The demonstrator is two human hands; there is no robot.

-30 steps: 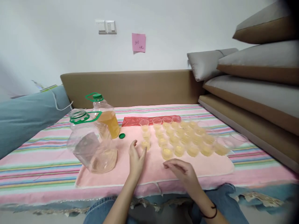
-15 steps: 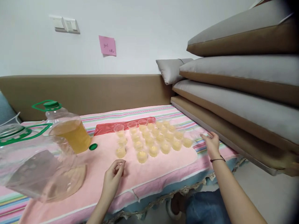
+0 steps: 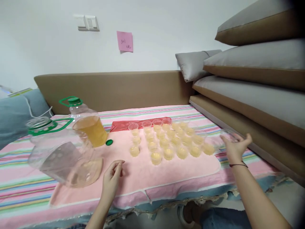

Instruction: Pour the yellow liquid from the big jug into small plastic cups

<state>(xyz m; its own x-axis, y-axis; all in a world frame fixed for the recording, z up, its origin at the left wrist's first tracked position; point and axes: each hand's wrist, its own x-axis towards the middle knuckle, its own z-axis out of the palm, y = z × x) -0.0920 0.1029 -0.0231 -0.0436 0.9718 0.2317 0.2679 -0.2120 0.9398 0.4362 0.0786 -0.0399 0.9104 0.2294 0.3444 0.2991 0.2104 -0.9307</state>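
Observation:
My right hand is at the right end of the cups, its fingers around a clear plastic cup with no liquid visible in it. Left of it stand rows of clear plastic cups holding pale yellow liquid, on a pink mat. My left hand hovers over or rests on the mat, fingers loosely curled, with nothing visible in it. To its left, a large clear plastic jug with a green handle appears to hold no liquid. Behind that stands a second jug, green-capped and partly filled with yellow liquid.
A loose green cap lies by the filled jug. Red plastic wrapping lies behind the cups. Stacked grey-brown cushions border the right side. A brown backboard runs along the wall, and a blue cushion is at left.
My view has swung left, so the scene sits further right. My right hand has turned and its fingers are now around a clear cup. The left hand has hardly moved.

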